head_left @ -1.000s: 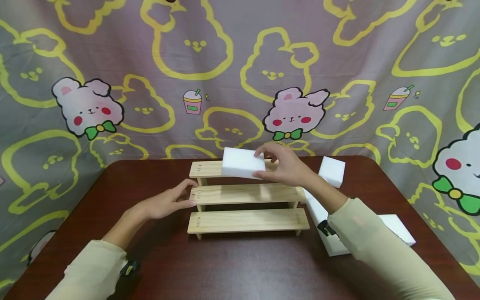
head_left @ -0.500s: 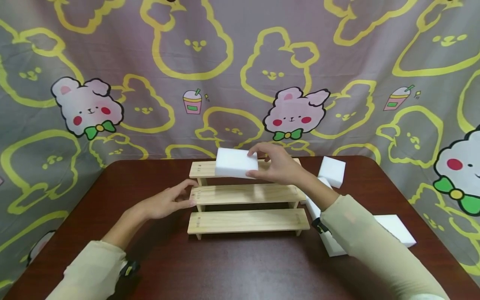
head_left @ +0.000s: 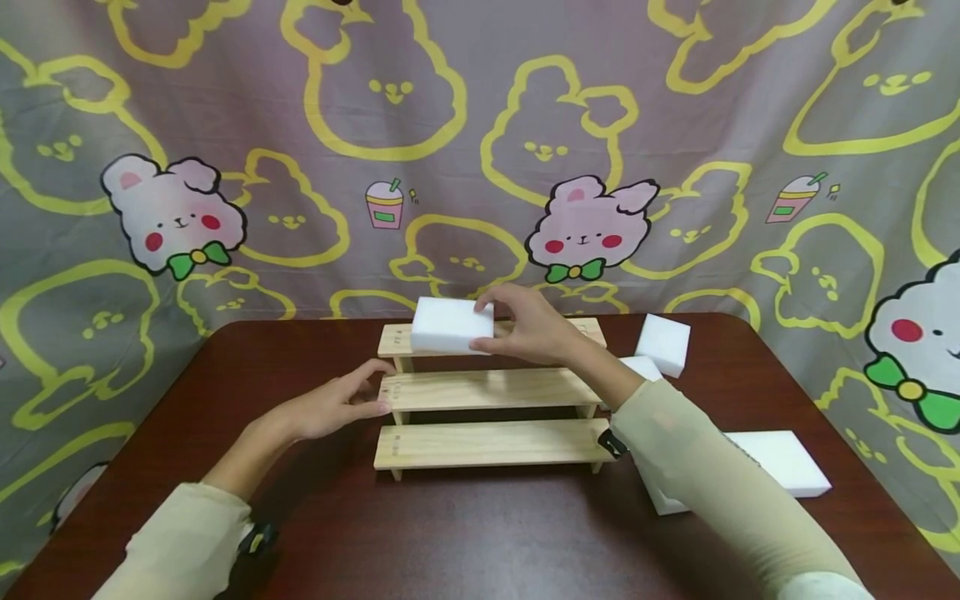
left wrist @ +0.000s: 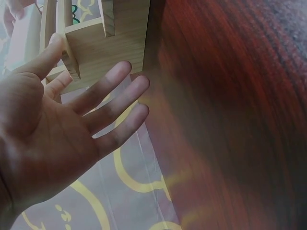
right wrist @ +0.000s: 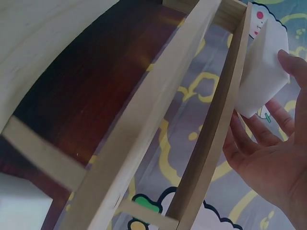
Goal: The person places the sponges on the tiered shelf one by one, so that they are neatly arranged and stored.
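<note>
A three-tier wooden display stand stands on the table. My right hand grips a white foam block by its right end, thumb at the front and fingers behind. The block is at the top tier, toward its left end; in the right wrist view the foam block lies along the tier's edge. At the left end of the middle tier, my left hand pinches the board between thumb and index finger. In the left wrist view the other fingers of the left hand stretch out loosely below the stand.
Right of the stand lie more white foam blocks: one at the back, a flat white block nearer the front, and others partly hidden by the right sleeve. A patterned curtain hangs behind the dark red table.
My right hand has slid the foam block leftward along the top tier, from near its middle toward its left end. The left hand has stayed at the middle tier.
</note>
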Motion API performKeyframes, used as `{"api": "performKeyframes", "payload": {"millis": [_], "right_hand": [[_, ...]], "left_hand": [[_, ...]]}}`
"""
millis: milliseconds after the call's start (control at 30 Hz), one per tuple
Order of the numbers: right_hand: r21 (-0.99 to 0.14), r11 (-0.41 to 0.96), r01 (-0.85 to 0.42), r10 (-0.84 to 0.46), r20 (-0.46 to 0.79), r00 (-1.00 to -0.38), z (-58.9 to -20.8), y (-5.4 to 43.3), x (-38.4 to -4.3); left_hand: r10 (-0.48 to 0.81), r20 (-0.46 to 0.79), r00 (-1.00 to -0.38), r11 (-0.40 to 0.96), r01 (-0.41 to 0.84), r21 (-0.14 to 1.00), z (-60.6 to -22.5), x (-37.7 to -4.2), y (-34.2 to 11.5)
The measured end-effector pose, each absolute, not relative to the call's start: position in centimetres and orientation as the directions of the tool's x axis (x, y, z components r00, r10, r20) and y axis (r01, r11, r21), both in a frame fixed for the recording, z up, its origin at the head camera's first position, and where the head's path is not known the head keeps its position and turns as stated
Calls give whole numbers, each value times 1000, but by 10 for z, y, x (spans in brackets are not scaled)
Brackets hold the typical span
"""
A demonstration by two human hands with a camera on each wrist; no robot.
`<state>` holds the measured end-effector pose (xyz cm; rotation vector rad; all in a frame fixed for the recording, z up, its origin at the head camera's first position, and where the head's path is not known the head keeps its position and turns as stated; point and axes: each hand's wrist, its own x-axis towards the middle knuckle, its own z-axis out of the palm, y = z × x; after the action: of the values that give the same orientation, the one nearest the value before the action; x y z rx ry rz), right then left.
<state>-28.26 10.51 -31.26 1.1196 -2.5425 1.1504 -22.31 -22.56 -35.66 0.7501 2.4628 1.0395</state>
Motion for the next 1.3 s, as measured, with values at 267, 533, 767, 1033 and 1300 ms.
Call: {"api": "performKeyframes", "payload": {"millis": [267,533,767,1033,1300], "right_hand": [[-554,497,-668,-566,376,-733,-311,96,-290],[-536,529,-657,-565,355,-745,-313,91,-296],[-541,521,-660,-574,350,-740,-313,90,-298],[-528,500,-687,-593,369,-716,-314,91,-297],[-518,519,-680,-584,365,-725,-315,89,-298]], "left_hand": [[599,-119,-792,577,323,750,-357,-223,-226],[598,-123,-792,572,315,757,-357,-223,-225],[605,-121,-787,568,320,759,-358,-224,-226],[594,-130,-794,583,314,750,-356,-223,-226],[596,-130,-792,581,315,751,-356,-224,-225]]}}
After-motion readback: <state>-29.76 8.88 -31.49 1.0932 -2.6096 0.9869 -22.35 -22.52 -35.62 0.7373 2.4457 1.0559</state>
